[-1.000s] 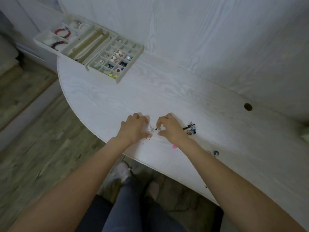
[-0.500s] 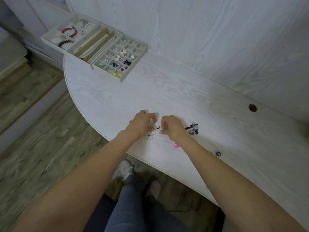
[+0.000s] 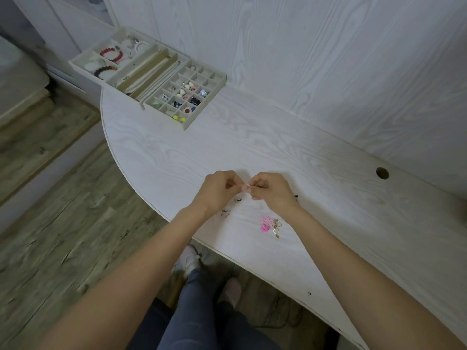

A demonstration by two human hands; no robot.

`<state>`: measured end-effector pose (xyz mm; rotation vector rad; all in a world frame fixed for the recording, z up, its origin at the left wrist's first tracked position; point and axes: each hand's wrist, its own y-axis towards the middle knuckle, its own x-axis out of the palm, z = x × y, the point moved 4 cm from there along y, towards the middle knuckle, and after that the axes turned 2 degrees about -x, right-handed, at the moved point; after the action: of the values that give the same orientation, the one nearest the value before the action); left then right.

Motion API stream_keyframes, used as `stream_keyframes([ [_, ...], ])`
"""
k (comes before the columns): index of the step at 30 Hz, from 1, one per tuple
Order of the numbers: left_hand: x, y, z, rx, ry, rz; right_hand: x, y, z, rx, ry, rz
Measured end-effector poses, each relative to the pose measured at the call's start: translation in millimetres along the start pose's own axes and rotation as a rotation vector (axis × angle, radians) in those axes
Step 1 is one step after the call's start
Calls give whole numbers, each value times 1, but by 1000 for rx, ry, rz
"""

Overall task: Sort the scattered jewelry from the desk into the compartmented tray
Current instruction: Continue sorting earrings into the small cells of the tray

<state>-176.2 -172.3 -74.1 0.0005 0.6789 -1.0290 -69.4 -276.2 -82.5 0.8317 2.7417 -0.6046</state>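
Head view: we're holding both hands just above the desk (image 3: 328, 188), near its front edge, fingertips meeting. Our left hand (image 3: 219, 192) and right hand (image 3: 271, 192) are each curling fingers in toward one tiny pale piece (image 3: 247, 186) pinched between them — too small to say what it is, prob. an earring or a back. We're lifting it off the desk w/ two hands, we judge, because it's too fine for one hand to separate or check.

Rest of the scattered jewelry is lying on the desk close to the front edge: a small dark bit (image 3: 238, 199) just under the hands, a hook earring (image 3: 225, 212) beside our left wrist, a pink charm (image 3: 265, 223) touching a gold ring piece (image 3: 276, 228) beside our right forearm, and a dark speck (image 3: 296, 196) past our right hand.

Compartmented tray (image 3: 202, 114) is sitting at the desk's far left end, well apart from the hands — small grid cells at its desk-side end already holding beads and studs, long slots in the middle, bracelets (image 3: 111, 53) in the big cells hanging off the desk's end. We're likely heading to one of the small cells, since the piece is tiny. Risk: dropping it en route.
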Motion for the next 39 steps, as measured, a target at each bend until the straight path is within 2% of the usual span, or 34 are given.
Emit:
stream_keyframes([
  [5, -32, 0, 21, 23, -148, 81, -4, 15, -43, -68, -46, -39],
  [11, -82, 11, 27, 56, -78, 60, 13, 45, -87, -114, -100, -117],
  [15, -127, 30, 16, 12, -106, 127, 33, 80, -117, -141, -121, -188],
  [18, -166, 49, -2, -9, -89, 180, 49, 113, -141, -132, -28, -199],
  [21, -202, 69, -19, 3, -3, 215, 62, 141, -160, -111, 63, -176],
  [26, -253, 109, -48, -34, 68, 237, 89, 187, -174, -91, 21, -108],
  [32, -279, 149, -76, -90, 102, 198, 100, 225, -169, -81, -83, 27],
  [39, -279, 189, -94, -150, -166, 195, 94, 250, -153, -53, -141, 110],
])
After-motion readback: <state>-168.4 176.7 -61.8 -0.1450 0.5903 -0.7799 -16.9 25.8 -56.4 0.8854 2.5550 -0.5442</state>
